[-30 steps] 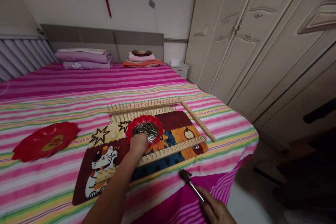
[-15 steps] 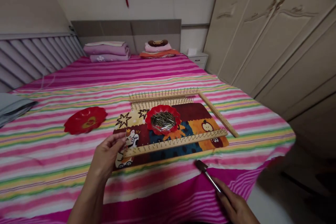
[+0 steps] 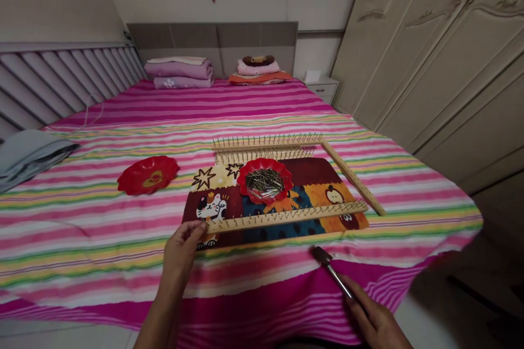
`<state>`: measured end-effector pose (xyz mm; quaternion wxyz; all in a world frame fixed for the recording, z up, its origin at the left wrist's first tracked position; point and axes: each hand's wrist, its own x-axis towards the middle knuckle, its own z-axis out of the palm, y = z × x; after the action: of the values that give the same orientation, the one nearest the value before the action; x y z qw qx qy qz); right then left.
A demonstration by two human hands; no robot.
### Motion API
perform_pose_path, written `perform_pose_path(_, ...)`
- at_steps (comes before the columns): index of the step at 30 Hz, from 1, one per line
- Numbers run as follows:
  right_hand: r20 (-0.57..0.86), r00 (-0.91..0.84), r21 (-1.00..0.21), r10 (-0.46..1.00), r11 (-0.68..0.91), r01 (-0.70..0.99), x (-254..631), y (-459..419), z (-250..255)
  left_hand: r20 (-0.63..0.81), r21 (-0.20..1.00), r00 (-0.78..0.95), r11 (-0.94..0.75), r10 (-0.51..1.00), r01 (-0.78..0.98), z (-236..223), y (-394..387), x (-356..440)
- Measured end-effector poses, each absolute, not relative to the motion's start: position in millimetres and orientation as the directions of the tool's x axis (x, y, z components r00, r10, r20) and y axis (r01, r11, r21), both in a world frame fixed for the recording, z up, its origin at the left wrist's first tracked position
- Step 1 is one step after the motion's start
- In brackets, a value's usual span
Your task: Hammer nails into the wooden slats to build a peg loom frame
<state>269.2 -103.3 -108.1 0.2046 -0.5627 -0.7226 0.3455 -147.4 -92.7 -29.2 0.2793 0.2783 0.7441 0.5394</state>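
Observation:
My left hand [image 3: 185,241] is closed, thumb and fingers pinched at the left end of a wooden strip [image 3: 282,218] studded with a row of nails. Whether a nail is also between the fingertips cannot be made out. The strip lies across a patterned mat [image 3: 305,172] with a cat and fruit on it. My right hand [image 3: 373,313] is wrapped round the handle of a hammer [image 3: 338,279], its dark head low in front of the strip. Behind the strip, a red scalloped dish [image 3: 242,188] full of loose nails [image 3: 266,182] rests on the mat.
More nail-studded wooden strips [image 3: 268,144] lie at the mat's far edge. A bare-looking wooden bar [image 3: 354,177] slants along the right. To the left are a red plate [image 3: 148,175] and folded grey cloth [image 3: 35,155]. Everything lies on a striped bedspread [image 3: 102,234].
My left hand has come down from above the strip's left end onto that end. The view has shifted a little left. My right hand still holds the hammer in much the same place.

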Motion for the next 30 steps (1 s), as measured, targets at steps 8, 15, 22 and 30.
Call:
perform_pose_path(8, -0.113, -0.279, -0.740, 0.954, 0.107, 0.664, 271, -104, -110, -0.111, 0.926, -0.772, 0.347, 0.625, 0.148, -44, -93, -134)
perform_pose_path(15, -0.113, -0.274, -0.736, 0.955, 0.104, 0.669, 271, -106, -110, -0.110, 0.918, -0.791, 0.366, 0.602, 0.151, -43, -92, -123)
perform_pose_path(22, -0.128, -0.259, -0.776, 0.957, 0.066, 0.628, 255, -105, -101, 0.162, 0.864, -0.718, 0.255, 0.677, 0.435, -53, -94, -133)
perform_pose_path(30, -0.094, -0.373, -0.845, 0.923, 0.124, 0.520, 220, -111, -71, 0.044, 0.898, -0.690, 0.273, 0.723, 0.344, -54, -94, -144)
